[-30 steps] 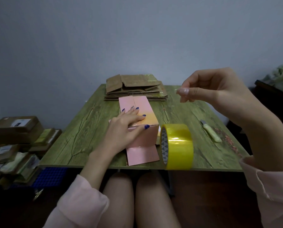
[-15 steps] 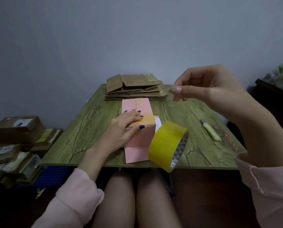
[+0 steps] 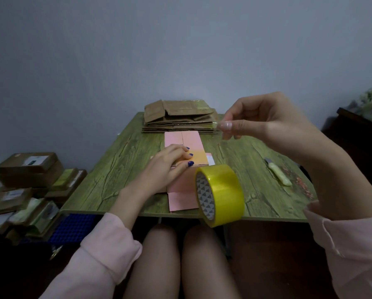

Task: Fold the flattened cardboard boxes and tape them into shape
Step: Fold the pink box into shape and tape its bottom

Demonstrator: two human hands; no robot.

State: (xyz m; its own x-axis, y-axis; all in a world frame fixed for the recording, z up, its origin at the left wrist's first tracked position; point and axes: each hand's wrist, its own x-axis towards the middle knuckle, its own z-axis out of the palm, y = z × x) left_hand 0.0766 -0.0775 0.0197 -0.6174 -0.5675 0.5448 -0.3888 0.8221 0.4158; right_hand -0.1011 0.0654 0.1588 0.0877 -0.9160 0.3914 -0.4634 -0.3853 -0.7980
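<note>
blue-grey wall [image 3: 180,50] fills the background behind a green wood-grain table [image 3: 120,180], and the person sits at its near edge with bare knees under it.

a pink cardboard box [image 3: 180,186] sits near the middle of the table, close to the near edge. its flaps lie spread flat towards the wall and towards the person, and a yellowish strip crosses its top. the left hand [image 3: 165,169] lies palm down on the box, its fingers straight and pressing on top, blue-painted nails at the edge of the yellowish strip.

the right hand [image 3: 267,119] is raised above the table's right half. its thumb and forefinger are pinched together on what looks like the loose clear end of the tape, though the strip itself barely shows. a yellow translucent tape roll [image 3: 221,193] hangs in the air below that hand, tilted, over the near edge of the table and just right of the box.

a stack of flattened brown cardboard boxes [image 3: 180,117] lies at the far edge, just beyond the pink flap. a pale-handled utility knife [image 3: 279,175] lies on the right side of the table, well apart from the box. brown parcels [image 3: 27,169] are piled on the floor to the left, beside a blue plastic crate [image 3: 72,227].
</note>
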